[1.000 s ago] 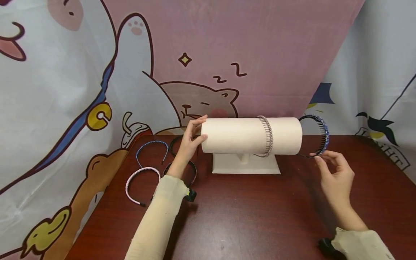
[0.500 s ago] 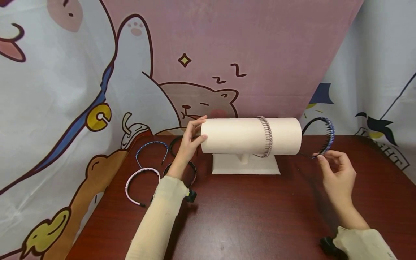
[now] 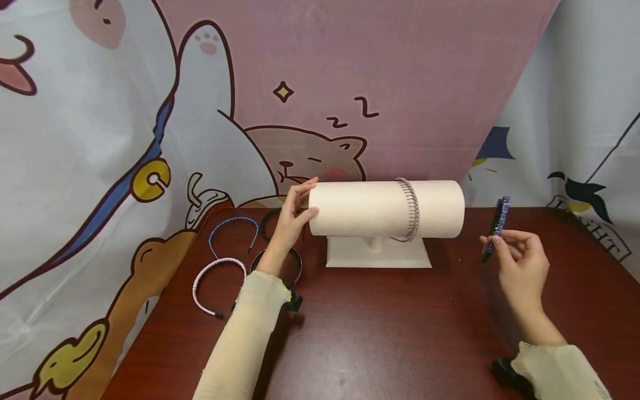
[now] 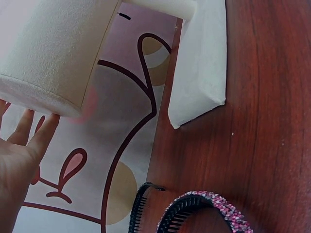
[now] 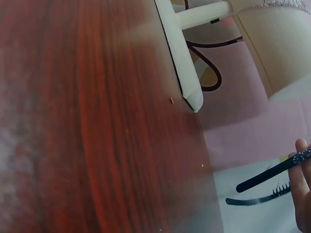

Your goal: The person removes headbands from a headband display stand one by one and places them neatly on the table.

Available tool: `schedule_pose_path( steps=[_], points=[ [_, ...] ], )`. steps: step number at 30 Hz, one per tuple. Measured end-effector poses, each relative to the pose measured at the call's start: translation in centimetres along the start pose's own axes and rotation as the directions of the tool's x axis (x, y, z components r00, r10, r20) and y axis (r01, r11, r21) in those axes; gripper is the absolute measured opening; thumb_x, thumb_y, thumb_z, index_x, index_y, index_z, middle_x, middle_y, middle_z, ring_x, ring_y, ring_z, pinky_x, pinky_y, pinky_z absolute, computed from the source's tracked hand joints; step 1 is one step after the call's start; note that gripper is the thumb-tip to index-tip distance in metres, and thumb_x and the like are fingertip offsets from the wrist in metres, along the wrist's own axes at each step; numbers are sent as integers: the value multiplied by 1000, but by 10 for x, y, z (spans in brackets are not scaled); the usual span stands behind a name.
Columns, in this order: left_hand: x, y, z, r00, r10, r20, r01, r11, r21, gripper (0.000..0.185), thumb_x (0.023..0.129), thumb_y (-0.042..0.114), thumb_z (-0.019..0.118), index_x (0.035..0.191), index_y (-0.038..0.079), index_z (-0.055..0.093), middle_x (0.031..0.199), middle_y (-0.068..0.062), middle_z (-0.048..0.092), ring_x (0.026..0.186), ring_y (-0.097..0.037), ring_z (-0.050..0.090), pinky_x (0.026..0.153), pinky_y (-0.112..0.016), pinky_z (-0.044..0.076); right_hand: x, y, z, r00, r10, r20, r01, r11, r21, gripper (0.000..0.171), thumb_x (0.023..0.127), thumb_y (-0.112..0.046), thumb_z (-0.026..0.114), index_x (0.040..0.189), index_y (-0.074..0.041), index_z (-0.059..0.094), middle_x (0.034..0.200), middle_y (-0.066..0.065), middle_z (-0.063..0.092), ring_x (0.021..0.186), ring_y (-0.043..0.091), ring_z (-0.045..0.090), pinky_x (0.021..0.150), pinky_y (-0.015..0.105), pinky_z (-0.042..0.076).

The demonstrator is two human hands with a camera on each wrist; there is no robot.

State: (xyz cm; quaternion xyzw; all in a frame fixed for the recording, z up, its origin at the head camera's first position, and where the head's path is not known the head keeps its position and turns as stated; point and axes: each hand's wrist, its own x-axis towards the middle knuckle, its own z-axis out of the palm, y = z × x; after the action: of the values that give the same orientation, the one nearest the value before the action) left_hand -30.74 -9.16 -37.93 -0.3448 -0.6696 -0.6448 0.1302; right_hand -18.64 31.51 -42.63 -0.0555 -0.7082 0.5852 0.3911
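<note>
A blue beaded headband [image 3: 499,220] is pinched in the right hand [image 3: 520,266]; the cream cylinder stand [image 3: 385,209] is touched by the left hand [image 3: 290,222], fingers straight.

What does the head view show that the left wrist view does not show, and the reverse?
Only the head view shows the right hand pinching the blue headband and the silver comb headband around the cylinder. Only the left wrist view shows the teeth inside the pink beaded headband close up. Both show the left hand touching the end of the cream cylinder stand on the wooden table.
</note>
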Motion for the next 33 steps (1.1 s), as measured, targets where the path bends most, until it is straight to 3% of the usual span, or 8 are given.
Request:
schedule_pose_path(
  steps=[6, 14, 20, 24, 29, 33],
  points=[
    [0, -1, 0, 1000, 8, 0, -8, 1000, -8, 47, 92, 6, 57, 136, -3, 44, 156, -16, 41, 142, -34, 42, 121, -49, 31, 8, 9, 1, 999, 41, -3, -41, 996, -79, 16, 94, 0, 63, 110, -2, 62, 88, -20, 68, 76, -10, 69, 70, 5, 53],
    [-1, -4, -1, 1000, 7, 2, -7, 1000, -14, 53, 95, 30, 63, 136, 1, 45, 156, -14, 41, 141, -33, 42, 120, -52, 31, 19, 18, 4, 982, 188, -5, -188, 982, -2, 12, 94, 0, 64, 99, -11, 60, 78, -19, 70, 69, -8, 69, 66, 4, 52],
    [-1, -3, 0, 1000, 2, 2, -2, 1000, -26, 46, 94, 10, 57, 136, -2, 44, 157, -14, 41, 141, -35, 42, 118, -57, 31, 26, 24, 10, 965, 263, 1, -260, 957, 131, 12, 92, 2, 66, 95, -8, 62, 74, -14, 73, 66, -4, 69, 65, 4, 52],
    [-1, -3, 0, 1000, 2, 3, -2, 999, -37, 45, 93, 1, 54, 136, -4, 43, 157, -17, 40, 141, -38, 41, 117, -61, 30, 28, 29, 14, 965, 263, 0, -259, 947, 189, 13, 91, 7, 65, 95, -5, 63, 73, -10, 72, 66, -3, 70, 65, 5, 52],
    [-1, -3, 1, 1000, 0, 2, 0, 999, -48, 45, 93, 1, 55, 136, -5, 43, 157, -16, 40, 141, -39, 41, 116, -65, 29, 29, 32, 20, 950, 311, 12, -303, 913, 273, 16, 89, 14, 62, 94, -1, 63, 74, -5, 71, 66, 0, 71, 68, 7, 54],
    [-1, -2, 2, 1000, -6, 0, 6, 999, -40, 46, 93, 8, 56, 136, -2, 43, 157, -14, 40, 141, -37, 42, 116, -61, 32, 30, 33, 23, 936, 350, 38, -347, 901, 260, 20, 88, 17, 60, 96, -1, 63, 76, -6, 71, 67, 0, 71, 69, 6, 54]
  ],
)
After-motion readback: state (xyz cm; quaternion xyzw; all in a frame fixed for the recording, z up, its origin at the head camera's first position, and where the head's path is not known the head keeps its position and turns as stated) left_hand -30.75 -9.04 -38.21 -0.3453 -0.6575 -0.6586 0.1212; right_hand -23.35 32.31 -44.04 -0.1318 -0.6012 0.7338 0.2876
